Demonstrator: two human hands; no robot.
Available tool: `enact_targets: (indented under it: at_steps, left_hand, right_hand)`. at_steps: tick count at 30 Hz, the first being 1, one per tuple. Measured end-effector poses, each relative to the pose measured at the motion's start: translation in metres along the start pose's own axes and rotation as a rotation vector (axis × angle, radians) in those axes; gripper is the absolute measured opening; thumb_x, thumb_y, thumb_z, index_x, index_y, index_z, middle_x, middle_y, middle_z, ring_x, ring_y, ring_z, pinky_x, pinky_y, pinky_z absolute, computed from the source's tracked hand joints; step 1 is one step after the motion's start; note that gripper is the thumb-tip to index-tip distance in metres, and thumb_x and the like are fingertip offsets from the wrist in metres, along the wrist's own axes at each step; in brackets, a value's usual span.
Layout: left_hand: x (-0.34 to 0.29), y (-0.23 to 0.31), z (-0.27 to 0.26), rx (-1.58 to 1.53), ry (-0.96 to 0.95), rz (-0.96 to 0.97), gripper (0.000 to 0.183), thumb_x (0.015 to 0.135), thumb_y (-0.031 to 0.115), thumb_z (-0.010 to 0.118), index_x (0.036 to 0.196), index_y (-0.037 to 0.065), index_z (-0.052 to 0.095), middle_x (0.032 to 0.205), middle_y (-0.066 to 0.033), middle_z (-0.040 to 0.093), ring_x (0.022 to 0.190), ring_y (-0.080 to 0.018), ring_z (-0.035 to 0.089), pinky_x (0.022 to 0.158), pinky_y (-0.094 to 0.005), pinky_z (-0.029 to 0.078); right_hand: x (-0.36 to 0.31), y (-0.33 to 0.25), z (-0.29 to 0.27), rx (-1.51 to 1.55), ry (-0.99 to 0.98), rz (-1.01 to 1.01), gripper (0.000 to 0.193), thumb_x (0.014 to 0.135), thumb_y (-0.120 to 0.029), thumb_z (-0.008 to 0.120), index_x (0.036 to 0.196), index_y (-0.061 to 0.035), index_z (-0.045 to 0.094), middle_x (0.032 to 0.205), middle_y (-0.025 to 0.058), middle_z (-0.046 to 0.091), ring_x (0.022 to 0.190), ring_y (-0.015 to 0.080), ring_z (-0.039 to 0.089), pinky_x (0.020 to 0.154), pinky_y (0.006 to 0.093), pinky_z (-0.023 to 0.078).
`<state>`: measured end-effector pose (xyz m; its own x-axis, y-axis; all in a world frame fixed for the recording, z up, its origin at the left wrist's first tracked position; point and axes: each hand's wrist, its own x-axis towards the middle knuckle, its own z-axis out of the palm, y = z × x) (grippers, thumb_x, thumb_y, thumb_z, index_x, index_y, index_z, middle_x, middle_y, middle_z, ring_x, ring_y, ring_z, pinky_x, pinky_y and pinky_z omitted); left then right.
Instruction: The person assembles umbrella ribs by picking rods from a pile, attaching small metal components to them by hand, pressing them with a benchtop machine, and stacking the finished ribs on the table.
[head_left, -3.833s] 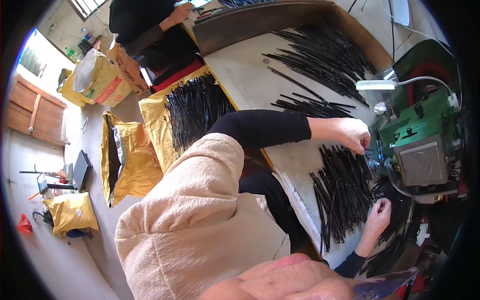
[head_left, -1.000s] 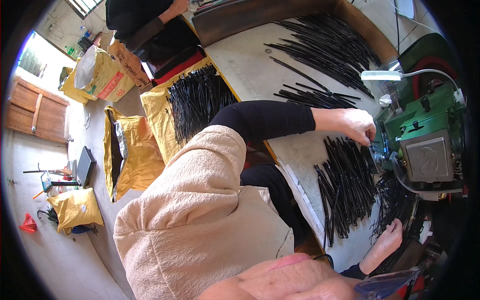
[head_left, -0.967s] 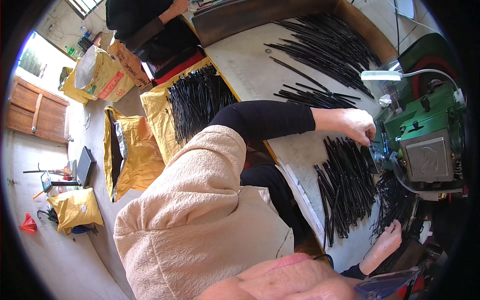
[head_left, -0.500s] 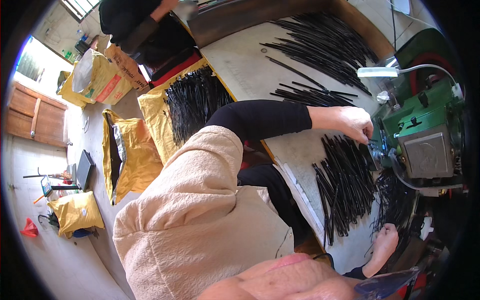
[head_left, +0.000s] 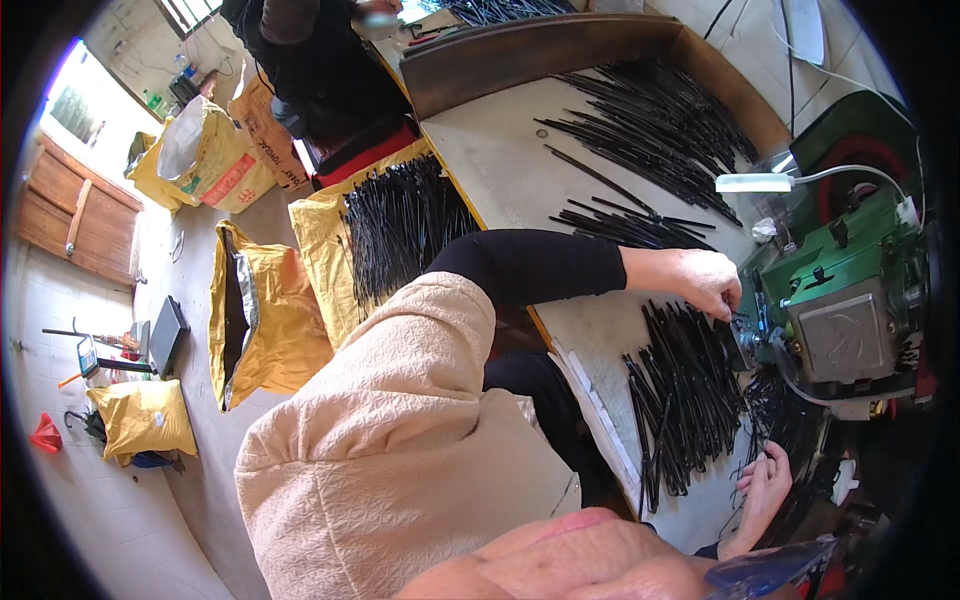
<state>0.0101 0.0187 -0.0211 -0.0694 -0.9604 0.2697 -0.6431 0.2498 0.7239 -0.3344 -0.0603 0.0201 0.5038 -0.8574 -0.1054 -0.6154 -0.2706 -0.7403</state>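
My left hand (head_left: 708,282) reaches across the table to the front of a green machine (head_left: 835,265). Its thumb and fingers are pinched together at the small metal head (head_left: 746,338); what they hold is too small to make out. Below that hand lies a thick pile of black rods (head_left: 690,400). Close to the lower right, my right hand (head_left: 762,498) has its fingers apart, bent beside a tangle of thin black strips (head_left: 785,410) under the machine. Nothing shows clearly in its grasp.
More black rods (head_left: 660,125) lie at the far side, by a brown raised board (head_left: 540,62). A lit white lamp (head_left: 755,183) hangs beside the machine. Left of the table stands an open yellow sack (head_left: 318,235) packed with black rods. Another person (head_left: 320,70) works beyond.
My right hand's fingers have spread from a closer pinch. My left hand stays at the machine head, slightly lower in the picture as the whole view has shifted.
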Motion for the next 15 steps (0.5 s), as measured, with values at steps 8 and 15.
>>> enact_targets:
  at_steps: [8, 15]
  left_hand:
    - [-0.003, 0.003, -0.004, -0.053, -0.026, -0.018, 0.027, 0.076, 0.025, 0.060, 0.088, 0.001, 0.066, 0.074, -0.0120, 0.066, 0.066, -0.0237, 0.063, 0.062, -0.0327, 0.049]
    - [-0.003, 0.006, -0.002, -0.045, -0.003, -0.010, 0.028, 0.077, 0.026, 0.060, 0.088, 0.001, 0.066, 0.072, -0.0113, 0.065, 0.063, -0.0229, 0.062, 0.059, -0.0321, 0.049]
  right_hand:
    - [0.002, -0.005, 0.007, 0.065, 0.011, -0.005, 0.023, 0.088, -0.003, 0.046, 0.109, 0.0033, 0.052, 0.062, 0.0030, 0.052, 0.046, 0.0062, 0.046, 0.042, 0.0187, 0.036]
    - [0.001, -0.001, 0.004, 0.096, 0.016, -0.072, 0.022, 0.089, -0.006, 0.047, 0.109, 0.0021, 0.053, 0.063, 0.0029, 0.052, 0.046, 0.0060, 0.045, 0.043, 0.0179, 0.036]
